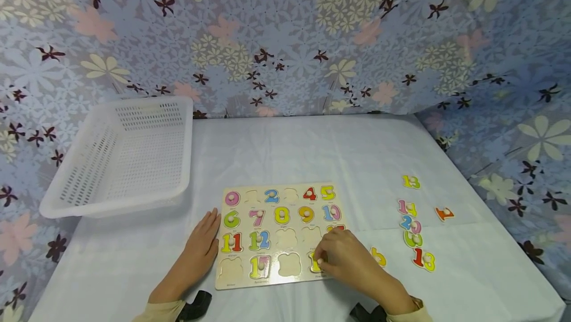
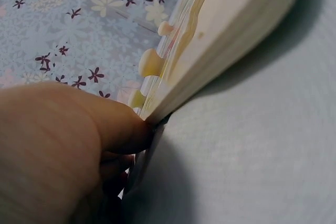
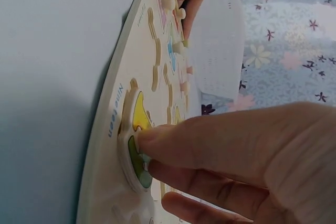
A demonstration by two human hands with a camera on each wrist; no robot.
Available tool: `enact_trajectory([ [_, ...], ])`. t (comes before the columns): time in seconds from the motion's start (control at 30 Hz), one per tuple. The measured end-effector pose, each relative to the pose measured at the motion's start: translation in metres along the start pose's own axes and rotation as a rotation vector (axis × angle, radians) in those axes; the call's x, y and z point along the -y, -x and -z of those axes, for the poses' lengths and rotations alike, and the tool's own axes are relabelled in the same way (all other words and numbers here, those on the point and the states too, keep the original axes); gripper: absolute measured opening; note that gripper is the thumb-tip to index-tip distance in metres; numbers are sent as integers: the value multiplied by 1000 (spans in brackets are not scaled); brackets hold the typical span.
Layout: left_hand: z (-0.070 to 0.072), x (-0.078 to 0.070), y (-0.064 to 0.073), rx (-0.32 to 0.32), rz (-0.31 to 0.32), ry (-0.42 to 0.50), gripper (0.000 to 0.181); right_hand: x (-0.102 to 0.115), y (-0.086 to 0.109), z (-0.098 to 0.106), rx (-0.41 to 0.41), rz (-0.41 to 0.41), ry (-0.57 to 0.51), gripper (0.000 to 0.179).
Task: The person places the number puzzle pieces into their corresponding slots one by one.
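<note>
A wooden number puzzle board [image 1: 243,284] lies on the white-covered table, with knobbed number pieces in many of its recesses. My right hand [image 1: 350,257] is over the lower right corner and pinches a yellow and green number piece [image 3: 140,116] between thumb and fingers. That piece sits at the recess labelled "Nineteen", tilted slightly in the right wrist view. My left hand [image 1: 200,245] rests along the board's left edge, fingers extended; its thumb [image 2: 123,127] touches the edge in the left wrist view. Several recesses, such as the lower middle one [image 1: 290,264], are bare.
Right of the board lie loose pieces: a 13 [image 1: 411,182], a 14 [image 1: 407,207], a 20 [image 1: 410,224], a green piece [image 1: 413,239], an 18 [image 1: 424,260], an orange piece [image 1: 444,214] and a partly hidden yellow one [image 1: 378,256]. A white basket [image 1: 189,163] stands back left.
</note>
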State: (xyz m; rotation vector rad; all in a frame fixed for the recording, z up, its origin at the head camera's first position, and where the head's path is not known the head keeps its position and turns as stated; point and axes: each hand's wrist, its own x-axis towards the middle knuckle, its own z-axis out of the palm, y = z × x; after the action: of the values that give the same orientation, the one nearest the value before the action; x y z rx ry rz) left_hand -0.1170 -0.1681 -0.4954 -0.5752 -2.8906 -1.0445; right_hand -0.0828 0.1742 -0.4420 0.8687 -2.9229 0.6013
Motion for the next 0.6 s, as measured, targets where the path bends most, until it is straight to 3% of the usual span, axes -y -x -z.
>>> enact_trajectory([
  [0.6, 1, -2, -1, 12, 8, -7, 54, 3, 1, -5, 1, -43, -23, 15],
])
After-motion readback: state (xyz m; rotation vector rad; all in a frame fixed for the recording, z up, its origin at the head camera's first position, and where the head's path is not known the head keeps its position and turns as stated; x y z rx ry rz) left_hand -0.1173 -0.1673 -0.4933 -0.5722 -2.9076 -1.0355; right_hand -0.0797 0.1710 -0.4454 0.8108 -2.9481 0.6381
